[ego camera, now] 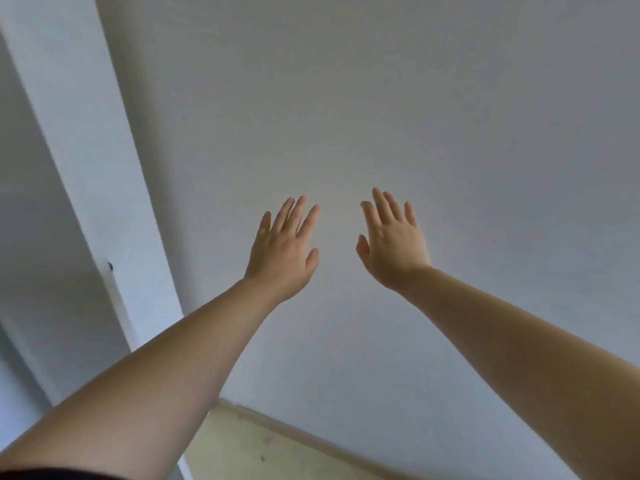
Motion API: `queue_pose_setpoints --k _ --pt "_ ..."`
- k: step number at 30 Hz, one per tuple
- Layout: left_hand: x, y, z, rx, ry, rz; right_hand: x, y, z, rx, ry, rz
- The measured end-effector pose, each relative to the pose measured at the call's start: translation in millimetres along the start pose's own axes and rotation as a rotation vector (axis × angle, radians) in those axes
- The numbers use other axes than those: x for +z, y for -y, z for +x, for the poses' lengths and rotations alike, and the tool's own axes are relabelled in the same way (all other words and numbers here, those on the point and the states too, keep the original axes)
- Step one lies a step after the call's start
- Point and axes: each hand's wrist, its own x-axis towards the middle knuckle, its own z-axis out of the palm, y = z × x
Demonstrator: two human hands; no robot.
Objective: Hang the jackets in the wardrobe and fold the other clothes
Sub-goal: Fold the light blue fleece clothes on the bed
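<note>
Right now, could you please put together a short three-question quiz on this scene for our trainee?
1. True or false: the left hand holds a jacket.
2. The right hand's fingers are: A) curled into a fist, B) straight and spread, C) pinching a hanger.
3. What surface fills the view behind both hands?

Key:
1. False; it holds nothing, and no clothing is in view.
2. B.
3. A plain white wall, with a strip of floor below.
</note>
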Motion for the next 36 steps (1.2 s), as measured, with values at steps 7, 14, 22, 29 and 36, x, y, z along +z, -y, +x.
queue_pose_setpoints --k 7,14,22,29,36 --pt "99.2 -117.1 69.2 0.133 0.059 -0.138 61.6 -135.7 -34.7 0.159 0.088 -0.076" --pt "181.7 -233.4 132.2 0.242 0.111 -0.289 104.7 -266.2 -66.3 0.279 0.199 -0.176" --pt "240.0 -334.0 149.2 0.257 0.220 -0.352 138.7 -365.0 -103.9 0.309 0.277 -0.169" --pt "279.4 -406.8 127.7 0.096 0.298 -0.336 174.1 -420.4 -129.6 0.080 0.199 -0.087" --pt "308.7 -474.4 89.3 -0.091 0.396 -0.316 217.4 -462.3 -175.9 -0.143 0.262 -0.068"
